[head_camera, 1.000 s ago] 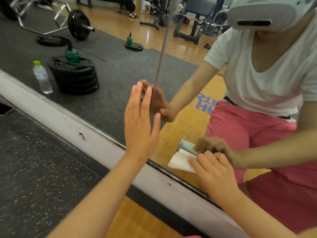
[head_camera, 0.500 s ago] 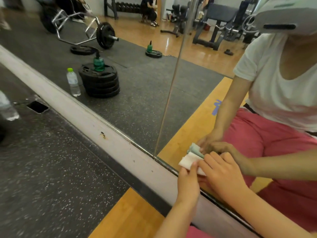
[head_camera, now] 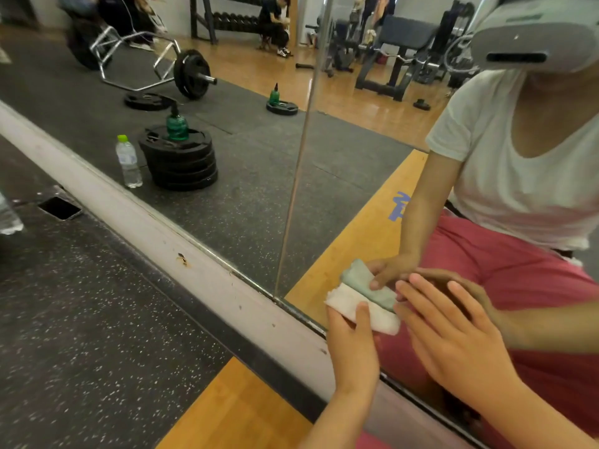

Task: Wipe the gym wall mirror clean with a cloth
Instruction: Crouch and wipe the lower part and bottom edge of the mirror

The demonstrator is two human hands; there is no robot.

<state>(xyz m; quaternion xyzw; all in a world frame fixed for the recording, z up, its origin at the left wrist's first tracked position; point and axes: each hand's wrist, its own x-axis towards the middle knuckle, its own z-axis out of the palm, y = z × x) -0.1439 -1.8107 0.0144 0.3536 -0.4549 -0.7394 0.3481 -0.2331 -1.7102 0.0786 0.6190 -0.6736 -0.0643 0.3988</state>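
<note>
Left hand [head_camera: 351,348] pinches folded cloth [head_camera: 384,320] on mirror [head_camera: 246,202], right hand [head_camera: 453,348] flat beside it; glass above them looks unwiped

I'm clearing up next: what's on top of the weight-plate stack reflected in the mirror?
A green bottle with a dark nozzle stands on the weight-plate stack. The plate surface under its base is covered.

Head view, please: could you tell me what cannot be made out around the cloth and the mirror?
Head view:
Left hand: its fingers, hidden behind the cloth; only the thumb shows.
Mirror: top cut off by the upper edge; smears too faint to tell.
Water bottle: cut off by the left edge.
Blue floor lettering: partly hidden by the reflected arm.
</note>
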